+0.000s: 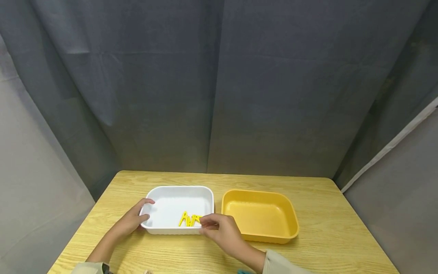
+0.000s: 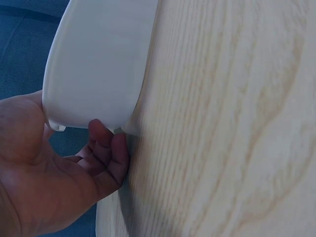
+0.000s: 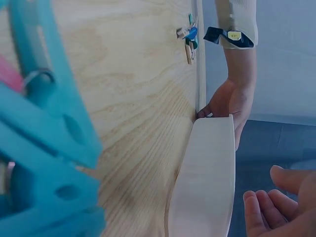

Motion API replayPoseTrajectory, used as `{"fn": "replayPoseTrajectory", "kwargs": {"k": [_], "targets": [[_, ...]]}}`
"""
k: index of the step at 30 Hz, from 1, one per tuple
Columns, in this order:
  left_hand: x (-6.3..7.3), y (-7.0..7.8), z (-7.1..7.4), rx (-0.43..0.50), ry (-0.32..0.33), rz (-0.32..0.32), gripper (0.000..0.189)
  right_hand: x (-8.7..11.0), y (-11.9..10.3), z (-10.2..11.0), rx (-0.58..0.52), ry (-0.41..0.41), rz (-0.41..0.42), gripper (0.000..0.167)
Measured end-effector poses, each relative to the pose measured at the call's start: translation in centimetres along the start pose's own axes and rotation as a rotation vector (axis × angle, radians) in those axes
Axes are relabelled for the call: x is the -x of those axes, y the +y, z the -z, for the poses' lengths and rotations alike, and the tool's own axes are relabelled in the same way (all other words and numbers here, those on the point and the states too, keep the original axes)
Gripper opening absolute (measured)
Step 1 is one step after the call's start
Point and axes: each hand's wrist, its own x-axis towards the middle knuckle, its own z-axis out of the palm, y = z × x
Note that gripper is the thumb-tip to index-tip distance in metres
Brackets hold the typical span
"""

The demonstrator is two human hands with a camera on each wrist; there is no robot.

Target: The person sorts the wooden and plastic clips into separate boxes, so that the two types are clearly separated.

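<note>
A white tray stands on the table, left of the middle. My left hand grips its left end, index finger and thumb over the rim; in the left wrist view the other fingers of the left hand curl against the outer wall. Yellow clothespin-like pieces sit in the tray's front right corner. Over that corner is my right hand, its fingertips right at the rightmost piece. The right wrist view shows the right hand with thumb and bent fingers apart, nothing visible between them.
A yellow tray stands right of the white one. Teal clips with metal springs loom close to the right wrist camera. A small pile of clips lies near the table's edge. Grey curtains hang behind.
</note>
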Motion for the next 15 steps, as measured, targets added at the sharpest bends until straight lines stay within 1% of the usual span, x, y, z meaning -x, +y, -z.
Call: {"fn": "replayPoseTrajectory", "kwargs": {"k": [7,15], "targets": [[0.0,0.0,0.0,-0.021,0.01,-0.002,0.049,1.1,0.0,0.7,-0.039,-0.009,0.011,0.022],[0.0,0.0,-0.1,-0.022,0.014,0.012,0.05,2.4,0.2,1.6,-0.044,-0.033,-0.002,0.025]]}}
